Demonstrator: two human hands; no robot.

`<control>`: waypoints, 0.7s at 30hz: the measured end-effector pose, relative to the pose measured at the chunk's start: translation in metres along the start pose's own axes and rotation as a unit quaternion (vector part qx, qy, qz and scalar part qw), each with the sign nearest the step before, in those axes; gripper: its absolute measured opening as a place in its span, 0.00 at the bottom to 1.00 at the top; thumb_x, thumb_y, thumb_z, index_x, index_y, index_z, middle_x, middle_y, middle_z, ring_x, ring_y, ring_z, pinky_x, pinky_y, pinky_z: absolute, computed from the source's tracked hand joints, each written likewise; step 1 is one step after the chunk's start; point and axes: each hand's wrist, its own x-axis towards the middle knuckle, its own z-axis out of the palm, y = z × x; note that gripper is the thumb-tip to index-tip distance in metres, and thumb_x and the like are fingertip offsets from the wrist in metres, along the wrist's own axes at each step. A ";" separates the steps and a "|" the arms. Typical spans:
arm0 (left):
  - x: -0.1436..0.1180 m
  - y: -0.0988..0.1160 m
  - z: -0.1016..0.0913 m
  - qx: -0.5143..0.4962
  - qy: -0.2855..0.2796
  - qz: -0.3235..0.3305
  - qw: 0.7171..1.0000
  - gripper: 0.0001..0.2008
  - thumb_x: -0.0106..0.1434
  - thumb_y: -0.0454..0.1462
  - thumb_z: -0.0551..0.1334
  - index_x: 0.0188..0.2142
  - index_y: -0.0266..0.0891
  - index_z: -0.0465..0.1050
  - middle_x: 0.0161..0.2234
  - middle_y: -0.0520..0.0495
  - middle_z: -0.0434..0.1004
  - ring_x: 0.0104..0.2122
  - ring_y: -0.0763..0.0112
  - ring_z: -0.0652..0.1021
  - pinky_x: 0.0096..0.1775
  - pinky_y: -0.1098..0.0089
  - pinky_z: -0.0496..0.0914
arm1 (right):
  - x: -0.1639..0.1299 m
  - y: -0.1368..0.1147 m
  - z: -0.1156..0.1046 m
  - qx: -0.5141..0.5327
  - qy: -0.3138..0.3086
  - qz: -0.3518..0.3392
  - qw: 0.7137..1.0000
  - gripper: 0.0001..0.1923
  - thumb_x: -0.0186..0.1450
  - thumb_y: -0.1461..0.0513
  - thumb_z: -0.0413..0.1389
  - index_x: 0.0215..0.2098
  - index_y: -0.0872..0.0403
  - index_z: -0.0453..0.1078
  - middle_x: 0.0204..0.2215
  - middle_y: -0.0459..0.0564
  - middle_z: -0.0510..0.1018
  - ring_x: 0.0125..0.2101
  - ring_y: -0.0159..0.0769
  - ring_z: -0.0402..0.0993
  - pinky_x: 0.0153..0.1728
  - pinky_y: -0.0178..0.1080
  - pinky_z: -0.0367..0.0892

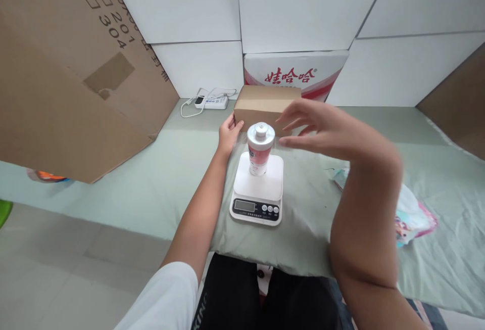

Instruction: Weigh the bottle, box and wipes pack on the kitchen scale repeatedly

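Observation:
A white kitchen scale [258, 188] lies on the green cloth, its grey display showing no readable digits. On its platform stands a pink and white bottle [259, 157] with a silvery stepped cap. Behind it sits a closed brown cardboard box [267, 100]. My left hand [229, 135] grips the box's left end, thumb on the front face and fingers partly hidden round the corner. In the air right of the bottle, my right hand [308, 125] is open, its fingers apart and pointing left. It holds nothing and overlaps the box's right end in view.
A power strip [212, 101] with a white cable lies at the back left. Behind the box stands a white and red carton [299, 69]. Large cardboard [68, 92] leans at the left. A colourful plastic package [415, 219] is partly hidden by my right arm.

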 end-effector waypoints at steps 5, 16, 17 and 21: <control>0.000 -0.001 0.000 -0.003 0.000 0.013 1.000 0.30 0.64 0.39 0.72 0.65 0.41 0.74 0.67 0.43 0.75 0.69 0.56 0.73 0.72 0.55 0.64 | -0.030 0.004 -0.028 -0.003 0.170 0.036 0.985 0.10 0.66 0.51 0.66 0.34 0.47 0.78 0.43 0.51 0.86 0.46 0.49 0.83 0.43 0.51 0.76; -0.001 -0.001 0.000 -0.007 0.002 0.008 1.000 0.31 0.63 0.41 0.72 0.64 0.40 0.74 0.68 0.40 0.74 0.69 0.55 0.73 0.72 0.52 0.64 | 0.007 -0.005 0.016 -0.013 -0.046 -0.018 0.999 0.22 0.60 0.53 0.70 0.50 0.47 0.76 0.49 0.51 0.84 0.47 0.46 0.81 0.39 0.42 0.73; -0.001 -0.001 0.000 -0.005 0.003 0.005 1.000 0.31 0.63 0.41 0.72 0.64 0.40 0.74 0.67 0.40 0.75 0.69 0.55 0.73 0.72 0.52 0.64 | 0.009 -0.006 0.019 -0.009 -0.057 -0.022 0.998 0.21 0.60 0.53 0.70 0.50 0.47 0.76 0.49 0.50 0.84 0.46 0.45 0.81 0.38 0.41 0.72; 0.000 -0.002 0.001 -0.013 0.000 0.002 1.000 0.30 0.63 0.42 0.72 0.63 0.38 0.74 0.67 0.37 0.74 0.70 0.54 0.72 0.72 0.52 0.64 | 0.011 -0.009 0.024 0.000 -0.067 -0.024 0.997 0.21 0.61 0.55 0.69 0.51 0.48 0.74 0.46 0.49 0.84 0.40 0.40 0.81 0.35 0.38 0.69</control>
